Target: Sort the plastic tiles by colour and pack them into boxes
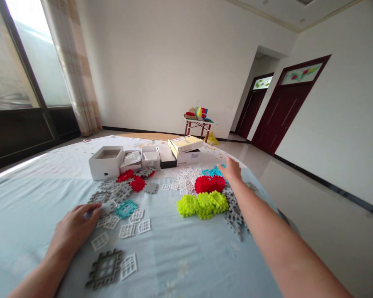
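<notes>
My left hand [76, 227] rests low over the table at the left, its thumb and fingers drawn close together. Whatever may be between its fingertips is hidden. Beside it lie white window-shaped pieces [127, 230], a teal square frame [126, 209] and grey notched panels [122, 191]. My right hand [231, 170] reaches out at the far right, thumb apart from the fingers, at the edge of a pile of blue notched pieces [209, 171]. Nothing shows in its grasp. Nearer lie red notched panels [209, 184] and lime-green ones [202, 204]; grey pieces [234, 209] sit partly under my right forearm.
White boxes [107, 163] stand at the back, one black-edged [168, 157], with a yellow-topped box [186, 144] at their right. A dark grey frame [105, 269] and a white window [129, 266] lie in front. Beyond the table stands a small side table [199, 120].
</notes>
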